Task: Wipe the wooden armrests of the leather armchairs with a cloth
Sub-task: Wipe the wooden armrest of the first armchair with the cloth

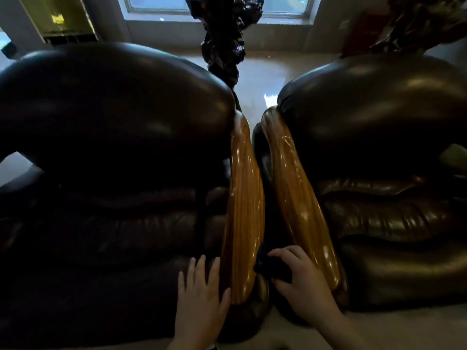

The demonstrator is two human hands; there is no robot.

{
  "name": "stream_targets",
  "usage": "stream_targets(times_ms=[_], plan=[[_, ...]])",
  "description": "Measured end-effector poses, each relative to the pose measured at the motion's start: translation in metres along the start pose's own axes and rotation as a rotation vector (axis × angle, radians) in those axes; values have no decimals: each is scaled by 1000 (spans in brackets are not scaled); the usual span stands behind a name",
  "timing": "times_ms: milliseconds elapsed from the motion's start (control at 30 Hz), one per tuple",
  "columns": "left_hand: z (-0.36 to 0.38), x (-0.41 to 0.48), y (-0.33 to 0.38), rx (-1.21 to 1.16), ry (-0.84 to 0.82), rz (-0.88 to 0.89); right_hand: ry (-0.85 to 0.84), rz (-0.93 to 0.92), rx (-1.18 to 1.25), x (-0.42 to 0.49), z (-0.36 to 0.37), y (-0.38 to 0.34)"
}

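Two dark leather armchairs stand side by side, the left armchair (106, 152) and the right armchair (379, 152). Between them run two glossy wooden armrests, the left armrest (243, 198) and the right armrest (295, 193). My right hand (300, 281) grips a dark cloth (270, 263) in the gap between the armrests, against the inner side of the right armrest near its front end. My left hand (202, 294) lies flat with fingers spread on the left chair's leather, its thumb touching the left armrest's front end.
A dark carved wooden stand (225, 46) rises behind the gap between the chairs. A window (217, 6) lets light onto the shiny pale floor (262, 72) beyond. Pale floor also shows at the bottom right, in front of the chairs.
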State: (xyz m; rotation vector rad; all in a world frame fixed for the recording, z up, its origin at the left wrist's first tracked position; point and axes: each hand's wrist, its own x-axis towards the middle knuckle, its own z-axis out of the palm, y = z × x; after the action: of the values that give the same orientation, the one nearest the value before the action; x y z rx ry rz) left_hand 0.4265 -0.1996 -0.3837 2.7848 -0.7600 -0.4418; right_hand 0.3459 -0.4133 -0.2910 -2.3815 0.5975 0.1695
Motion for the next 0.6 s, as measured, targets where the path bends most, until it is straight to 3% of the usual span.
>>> stream_targets(times_ms=[233,467,600], plan=[[62,80,4,-65,41,23,140,-45,124,107,45,22],[134,146,12,-6,178,171,223,-447,-110,232,83,10],[159,154,8,22,188,165,154,-502,-294,262,100,24]])
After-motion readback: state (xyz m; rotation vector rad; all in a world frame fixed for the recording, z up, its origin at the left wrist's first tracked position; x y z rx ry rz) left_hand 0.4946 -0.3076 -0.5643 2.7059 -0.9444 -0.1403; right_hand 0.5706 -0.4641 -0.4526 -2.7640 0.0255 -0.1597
